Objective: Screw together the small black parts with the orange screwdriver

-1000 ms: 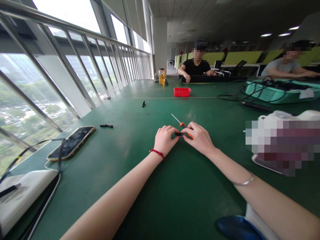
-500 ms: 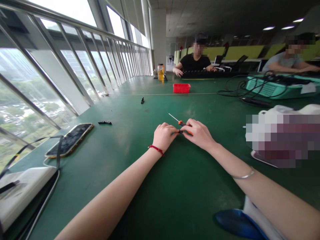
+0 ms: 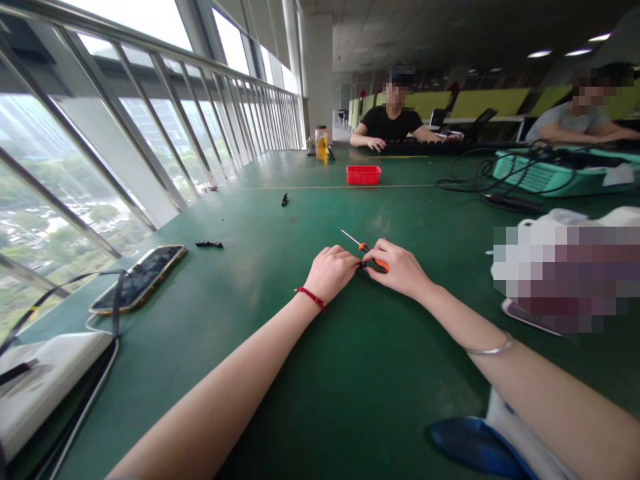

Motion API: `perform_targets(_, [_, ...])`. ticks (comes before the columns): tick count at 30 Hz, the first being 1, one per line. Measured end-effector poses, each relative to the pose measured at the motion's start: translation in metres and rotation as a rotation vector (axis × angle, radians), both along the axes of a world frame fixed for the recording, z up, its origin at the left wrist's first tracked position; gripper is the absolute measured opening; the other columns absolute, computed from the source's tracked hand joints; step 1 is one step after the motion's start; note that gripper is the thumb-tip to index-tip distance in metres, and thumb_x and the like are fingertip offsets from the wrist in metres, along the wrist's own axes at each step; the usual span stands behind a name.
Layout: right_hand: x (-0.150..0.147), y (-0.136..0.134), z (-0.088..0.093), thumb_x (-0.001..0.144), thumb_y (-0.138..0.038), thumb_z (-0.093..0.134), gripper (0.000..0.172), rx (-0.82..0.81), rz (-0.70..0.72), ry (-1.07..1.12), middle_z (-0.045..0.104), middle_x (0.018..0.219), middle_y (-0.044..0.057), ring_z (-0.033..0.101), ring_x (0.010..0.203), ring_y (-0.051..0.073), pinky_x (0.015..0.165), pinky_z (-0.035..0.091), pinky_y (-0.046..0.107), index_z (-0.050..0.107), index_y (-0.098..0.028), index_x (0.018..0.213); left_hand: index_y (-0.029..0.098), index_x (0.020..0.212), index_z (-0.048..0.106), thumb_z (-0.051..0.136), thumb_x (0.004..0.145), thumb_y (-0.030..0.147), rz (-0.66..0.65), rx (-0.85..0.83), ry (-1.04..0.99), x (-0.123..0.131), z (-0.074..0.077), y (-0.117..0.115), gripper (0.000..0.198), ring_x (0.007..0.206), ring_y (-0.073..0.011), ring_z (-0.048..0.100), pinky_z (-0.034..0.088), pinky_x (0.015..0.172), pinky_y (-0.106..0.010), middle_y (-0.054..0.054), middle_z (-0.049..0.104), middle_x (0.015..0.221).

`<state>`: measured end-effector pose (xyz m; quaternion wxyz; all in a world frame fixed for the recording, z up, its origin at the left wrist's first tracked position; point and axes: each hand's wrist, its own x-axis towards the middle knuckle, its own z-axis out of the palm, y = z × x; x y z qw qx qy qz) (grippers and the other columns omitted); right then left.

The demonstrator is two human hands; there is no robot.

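From my end of the feed, the left hand (image 3: 330, 272) is pinched narrow on a small black part (image 3: 362, 265), which sits between the fingertips of both hands. The right hand (image 3: 397, 267) is curled around the orange-and-black handle of a screwdriver (image 3: 364, 247), with its thumb and a finger right beside the part's other end; I can't tell whether they touch it.

The shaft points forward and leftward from the right hand, its tip away from the part. With the right hand sharing its fingers between tool and part, I'd worry that the handle could roll loose, or that the shaft could swing into the left hand's knuckles. The part is mostly hidden by fingertips, so a poor pinch could let it slip onto the tabletop (image 3: 260, 333), where black on dark green would be hard for me to spot. One black piece (image 3: 209, 244) lies well left of the left hand, another (image 3: 285, 199) ahead and leftward; a red bin (image 3: 363, 176) stands beyond both hands.
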<state>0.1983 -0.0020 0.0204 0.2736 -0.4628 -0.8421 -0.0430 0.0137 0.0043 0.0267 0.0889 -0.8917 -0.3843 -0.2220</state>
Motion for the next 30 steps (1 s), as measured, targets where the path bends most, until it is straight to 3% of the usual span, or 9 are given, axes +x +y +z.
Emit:
perform_targets(8, [-0.001,-0.001,-0.002,0.075,-0.027,0.056,0.013,-0.095,0.01,0.042,0.055,0.087,0.002,0.056,0.074,0.014,0.065,0.042,0.024,0.063,-0.023,0.085,0.017,0.086,0.066,0.049,0.082,0.02,0.013,0.003,0.054,0.002,0.003,-0.004,0.018,0.087,-0.0184,0.055,0.039,0.075,-0.03,-0.004,0.068,0.085])
perform_targets(16, [0.0,0.001,-0.003,0.074,-0.027,0.056,0.015,-0.121,-0.005,0.058,0.055,0.086,0.001,0.056,0.073,0.014,0.065,0.042,0.023,0.062,-0.023,0.087,0.016,0.098,0.062,0.044,0.085,0.016,0.007,-0.011,0.101,0.003,0.004,-0.003,0.022,0.085,-0.0181,0.054,0.042,0.076,-0.031,-0.004,0.065,0.088])
perform_targets(20, [0.001,0.002,-0.004,0.074,-0.029,0.057,0.015,-0.125,-0.017,0.068,0.055,0.086,0.001,0.056,0.073,0.014,0.065,0.042,0.024,0.063,-0.023,0.086,0.019,0.104,0.062,0.045,0.087,0.017,-0.023,-0.071,-0.006,0.0,-0.001,0.002,0.024,0.087,-0.0169,0.054,0.044,0.079,-0.029,-0.004,0.064,0.094])
perform_targets(30, [0.002,0.005,-0.007,0.076,-0.03,0.057,0.013,-0.134,0.003,0.061,0.054,0.084,0.001,0.055,0.073,0.014,0.066,0.042,0.025,0.064,-0.023,0.085,0.019,0.083,0.067,0.056,0.077,0.02,-0.027,-0.261,-0.299,-0.004,-0.005,0.006,0.013,0.086,-0.0162,0.056,0.047,0.08,-0.029,-0.002,0.065,0.086])
